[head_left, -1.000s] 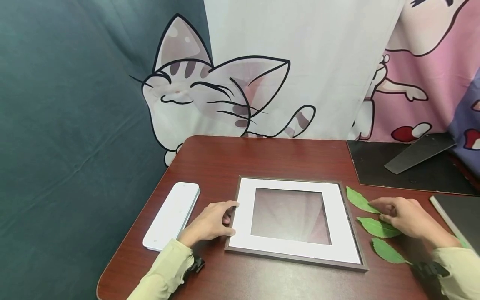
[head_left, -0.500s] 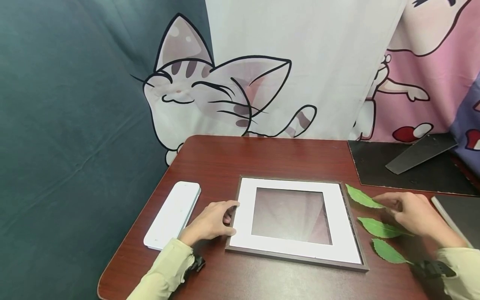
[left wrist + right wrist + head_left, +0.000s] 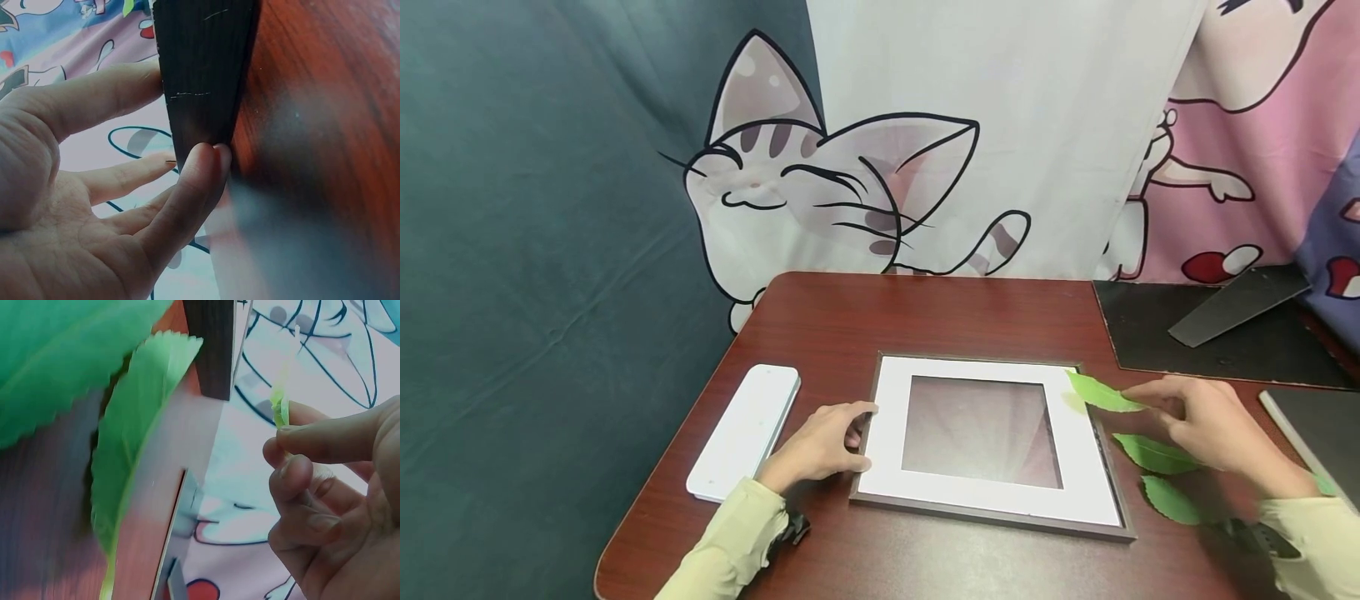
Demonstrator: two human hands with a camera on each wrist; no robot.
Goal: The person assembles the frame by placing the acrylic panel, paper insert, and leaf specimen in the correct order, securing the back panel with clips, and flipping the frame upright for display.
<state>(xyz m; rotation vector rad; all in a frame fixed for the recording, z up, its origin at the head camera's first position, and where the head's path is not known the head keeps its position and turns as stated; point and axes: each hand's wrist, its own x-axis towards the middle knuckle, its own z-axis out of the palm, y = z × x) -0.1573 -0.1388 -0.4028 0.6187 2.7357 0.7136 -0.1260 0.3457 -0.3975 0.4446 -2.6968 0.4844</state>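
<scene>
My left hand [image 3: 816, 446] holds the left edge of a picture frame [image 3: 992, 512], which lies on the table with a white mat around its window. In the left wrist view, fingertips touch the frame's dark side [image 3: 203, 69]. My right hand [image 3: 1221, 425] pinches a green leaf [image 3: 1101, 392] by its right end, and the leaf's tip hangs over the frame's upper right corner. The right wrist view shows that leaf [image 3: 279, 406] edge-on between thumb and finger. Two more leaves, an upper one [image 3: 1153, 454] and a lower one [image 3: 1172, 500], lie right of the frame.
A white oblong case [image 3: 745, 429] lies left of the frame on the brown table [image 3: 940, 312]. At the back right is a black board [image 3: 1138, 321] with a stand leg [image 3: 1240, 308]. A dark flat item with a pale edge [image 3: 1322, 429] lies far right.
My right hand has lifted the top leaf from the table and carried it left, over the frame's corner. The left hand and the frame have stayed put.
</scene>
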